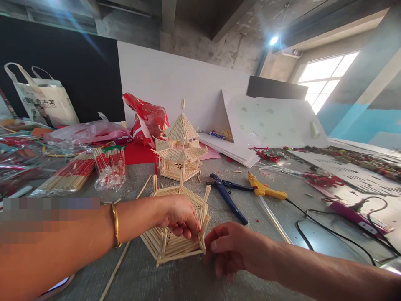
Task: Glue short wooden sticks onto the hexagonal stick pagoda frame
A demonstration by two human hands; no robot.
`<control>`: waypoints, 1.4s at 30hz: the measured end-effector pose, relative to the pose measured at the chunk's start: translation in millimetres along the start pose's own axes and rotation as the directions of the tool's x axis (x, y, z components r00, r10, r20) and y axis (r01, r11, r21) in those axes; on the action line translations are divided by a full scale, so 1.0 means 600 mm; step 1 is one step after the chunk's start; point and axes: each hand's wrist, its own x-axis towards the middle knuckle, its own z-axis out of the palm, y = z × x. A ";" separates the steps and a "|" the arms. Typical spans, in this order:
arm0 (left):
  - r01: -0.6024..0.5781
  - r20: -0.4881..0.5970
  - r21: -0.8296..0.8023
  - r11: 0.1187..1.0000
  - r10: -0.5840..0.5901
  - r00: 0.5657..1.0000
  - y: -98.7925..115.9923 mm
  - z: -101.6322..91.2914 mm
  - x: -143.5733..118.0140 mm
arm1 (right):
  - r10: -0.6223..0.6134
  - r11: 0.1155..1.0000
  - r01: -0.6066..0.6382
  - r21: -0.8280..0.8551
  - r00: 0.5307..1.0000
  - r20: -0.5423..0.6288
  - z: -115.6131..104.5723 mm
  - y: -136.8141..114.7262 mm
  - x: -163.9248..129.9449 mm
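Steadying the stick roof section (175,228) – left hand (178,215) pinching its top, right hand (230,248) curled loosely at three o'clock, holding nothing visible – next, careful alignment.

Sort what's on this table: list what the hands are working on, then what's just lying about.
In hand:
left hand
right hand
stick roof

Lying about:
pagoda
pliers
glue gun
chopstick packs
red bag
tote bag
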 end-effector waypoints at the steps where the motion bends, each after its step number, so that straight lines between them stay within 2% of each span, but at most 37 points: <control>1: -0.007 -0.013 0.008 1.000 0.007 1.000 0.000 0.001 0.001 | 0.001 1.000 -0.001 0.001 1.000 -0.004 0.000 0.000 0.000; 6: -0.013 -0.083 0.064 0.998 0.018 0.996 -0.003 0.006 0.002 | -0.017 1.000 0.017 -0.002 1.000 0.006 -0.001 0.001 0.000; 16: -0.036 -0.112 0.181 0.983 0.057 0.992 -0.005 0.008 -0.003 | -0.039 0.999 0.039 -0.025 0.999 -0.004 0.001 0.004 0.000; 32: -0.072 -0.099 0.349 0.934 0.113 0.989 -0.008 0.006 -0.005 | -0.114 0.992 0.111 -0.067 0.993 -0.035 0.018 0.003 -0.006; 42: -0.039 -0.031 0.345 0.938 0.053 0.998 -0.006 -0.001 -0.002 | -0.151 0.987 0.150 -0.058 0.988 -0.017 0.019 0.010 0.002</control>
